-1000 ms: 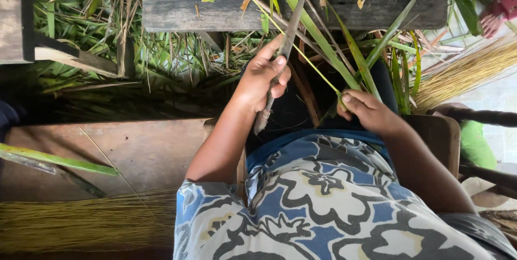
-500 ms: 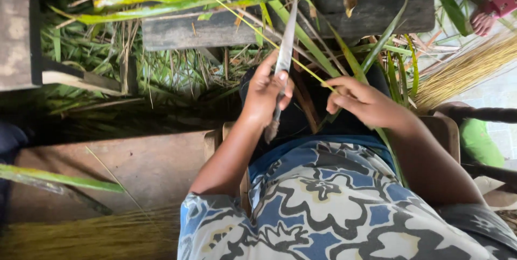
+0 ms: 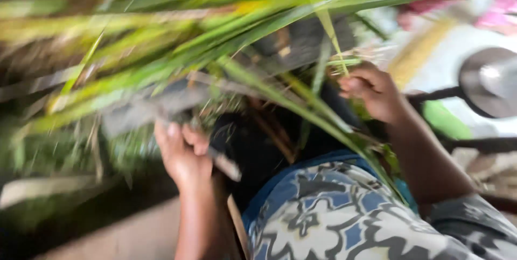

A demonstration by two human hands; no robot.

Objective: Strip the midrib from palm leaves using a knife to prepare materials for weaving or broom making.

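Head camera footage was heavily blurred at this moment, so only the broad shapes could be read. The left hand [image 3: 182,149] was curled around a knife [image 3: 161,113], its fingers wrapped about the handle, whose pale end stuck out below the fist toward the lap; the grey blade ran up and to the left across the smeared greenery. The right hand [image 3: 371,90] was closed in a pinch on a narrow green leaf strip [image 3: 323,20] that rose from the fingertips toward the top edge of the picture. More long palm leaves [image 3: 258,28] crossed the upper half of the view in slanting bands, and one broad leaf [image 3: 301,109] ran diagonally from the centre down past the right forearm. Both hands were well apart, the left one low and to the left, the right one higher and to the right. Below them lay the person's lap in a blue and white patterned garment [image 3: 323,211]. A dark wooden block [image 3: 301,42] showed between the leaves, near the right hand. At the right edge a round grey object [image 3: 490,82] was too blurred to identify.
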